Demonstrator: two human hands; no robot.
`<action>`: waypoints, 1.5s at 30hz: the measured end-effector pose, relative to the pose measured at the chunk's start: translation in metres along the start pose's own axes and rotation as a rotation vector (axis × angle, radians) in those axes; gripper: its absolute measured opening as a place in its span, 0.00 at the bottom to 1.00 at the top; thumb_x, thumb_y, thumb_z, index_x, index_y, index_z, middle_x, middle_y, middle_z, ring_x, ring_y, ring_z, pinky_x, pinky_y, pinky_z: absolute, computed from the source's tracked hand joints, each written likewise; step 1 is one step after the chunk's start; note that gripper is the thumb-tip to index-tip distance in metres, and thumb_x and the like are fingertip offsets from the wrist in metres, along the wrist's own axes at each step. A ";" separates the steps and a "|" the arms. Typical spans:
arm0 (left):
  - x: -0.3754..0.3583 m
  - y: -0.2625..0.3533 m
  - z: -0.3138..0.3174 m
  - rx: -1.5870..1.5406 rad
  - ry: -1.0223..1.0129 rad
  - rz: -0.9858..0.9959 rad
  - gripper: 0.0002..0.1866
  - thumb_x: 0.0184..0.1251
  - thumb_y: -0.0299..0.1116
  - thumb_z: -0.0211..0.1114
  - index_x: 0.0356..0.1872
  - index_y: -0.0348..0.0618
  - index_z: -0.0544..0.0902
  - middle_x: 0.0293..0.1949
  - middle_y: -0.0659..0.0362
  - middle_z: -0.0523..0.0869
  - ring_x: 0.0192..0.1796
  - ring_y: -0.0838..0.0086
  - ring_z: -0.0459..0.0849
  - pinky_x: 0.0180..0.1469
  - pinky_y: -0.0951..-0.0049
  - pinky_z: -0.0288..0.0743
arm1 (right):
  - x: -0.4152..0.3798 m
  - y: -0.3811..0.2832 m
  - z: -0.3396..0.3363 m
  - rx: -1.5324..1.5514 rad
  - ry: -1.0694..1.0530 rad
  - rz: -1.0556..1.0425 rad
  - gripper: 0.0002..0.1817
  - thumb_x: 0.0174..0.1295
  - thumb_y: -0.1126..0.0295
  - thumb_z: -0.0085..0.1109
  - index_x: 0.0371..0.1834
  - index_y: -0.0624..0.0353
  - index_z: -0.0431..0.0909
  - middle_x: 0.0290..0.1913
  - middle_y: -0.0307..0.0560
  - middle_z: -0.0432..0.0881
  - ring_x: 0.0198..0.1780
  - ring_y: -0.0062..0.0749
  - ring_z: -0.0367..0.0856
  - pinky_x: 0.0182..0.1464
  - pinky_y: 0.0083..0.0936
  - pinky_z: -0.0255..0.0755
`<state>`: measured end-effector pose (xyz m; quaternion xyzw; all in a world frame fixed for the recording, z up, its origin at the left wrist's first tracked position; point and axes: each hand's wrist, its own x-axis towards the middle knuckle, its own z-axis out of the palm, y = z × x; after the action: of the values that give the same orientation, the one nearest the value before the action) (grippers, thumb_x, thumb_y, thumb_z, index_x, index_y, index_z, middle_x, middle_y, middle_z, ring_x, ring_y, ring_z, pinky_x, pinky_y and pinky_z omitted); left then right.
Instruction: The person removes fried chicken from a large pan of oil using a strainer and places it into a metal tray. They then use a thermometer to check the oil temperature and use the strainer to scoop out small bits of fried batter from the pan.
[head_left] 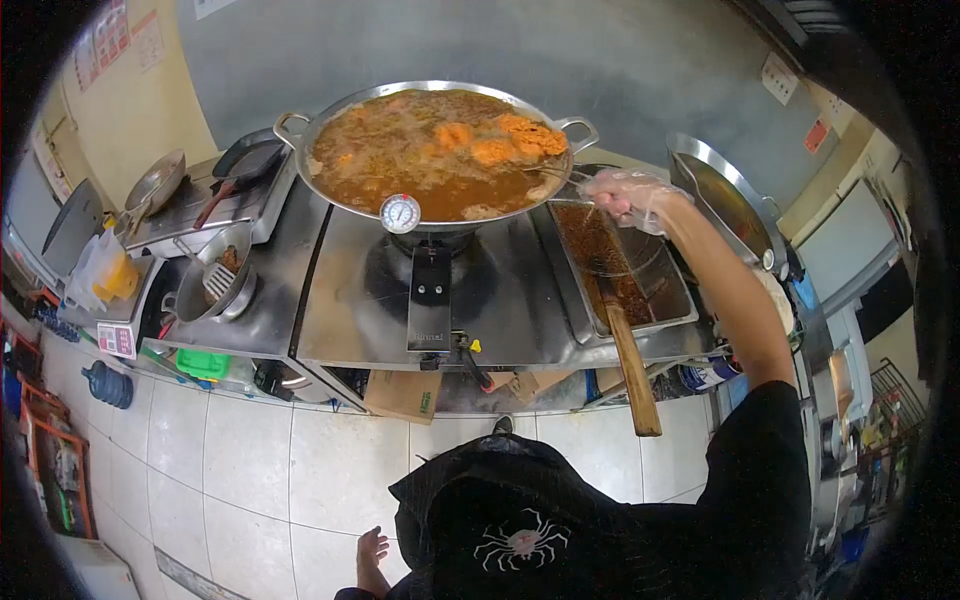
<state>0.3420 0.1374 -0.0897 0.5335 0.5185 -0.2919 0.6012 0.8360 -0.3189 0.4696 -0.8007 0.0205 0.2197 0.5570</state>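
Observation:
A wide pan (pixel 345 200) of bubbling brown oil stands on the burner, with orange fried pieces (pixel 492 151) near its right side. My right hand (pixel 630 198), in a clear plastic glove, is closed on a thin metal utensil (pixel 560 170) that reaches over the pan's right rim. Under that hand a wood-handled strainer (pixel 630 365) rests across a metal tray (pixel 655 325) of brown crumbs. Low by my body, my left hand (pixel 373 546) hangs bare, its fingers partly spread, with nothing in it. A dial thermometer (pixel 400 213) sits at the pan's front rim.
At the left are a small pot (pixel 238 300) with a slotted spatula (pixel 216 280), and frying pans (pixel 157 182) by a stove. Another large pan (pixel 730 200) stands at the right. Below the counter lies a cardboard box (pixel 402 395); a blue water bottle (pixel 108 384) is on the floor.

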 end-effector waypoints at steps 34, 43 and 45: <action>-0.036 -0.017 0.001 0.201 -0.002 0.421 0.19 0.65 0.48 0.54 0.24 0.42 0.76 0.15 0.63 0.70 0.15 0.76 0.69 0.16 0.74 0.63 | -0.046 -0.030 0.030 -0.187 0.218 -0.079 0.10 0.58 0.69 0.60 0.33 0.54 0.67 0.18 0.30 0.68 0.13 0.10 0.59 0.13 0.11 0.50; -0.024 -0.002 -0.009 0.165 0.009 0.394 0.21 0.65 0.49 0.54 0.36 0.37 0.78 0.15 0.67 0.61 0.14 0.82 0.60 0.16 0.80 0.55 | 0.002 -0.034 0.003 -0.706 0.136 -0.073 0.13 0.62 0.63 0.56 0.22 0.56 0.71 0.15 0.31 0.69 0.14 0.13 0.63 0.15 0.13 0.56; -0.020 -0.012 -0.009 0.144 -0.002 0.382 0.21 0.65 0.49 0.54 0.36 0.37 0.78 0.15 0.67 0.61 0.14 0.82 0.60 0.16 0.80 0.55 | 0.005 -0.046 0.005 -0.850 0.133 -0.051 0.15 0.62 0.62 0.55 0.19 0.56 0.72 0.14 0.32 0.70 0.14 0.14 0.64 0.15 0.15 0.56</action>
<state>0.3226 0.1383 -0.0741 0.6634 0.3850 -0.2096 0.6065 0.8518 -0.2964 0.5069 -0.9716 -0.0561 0.1427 0.1801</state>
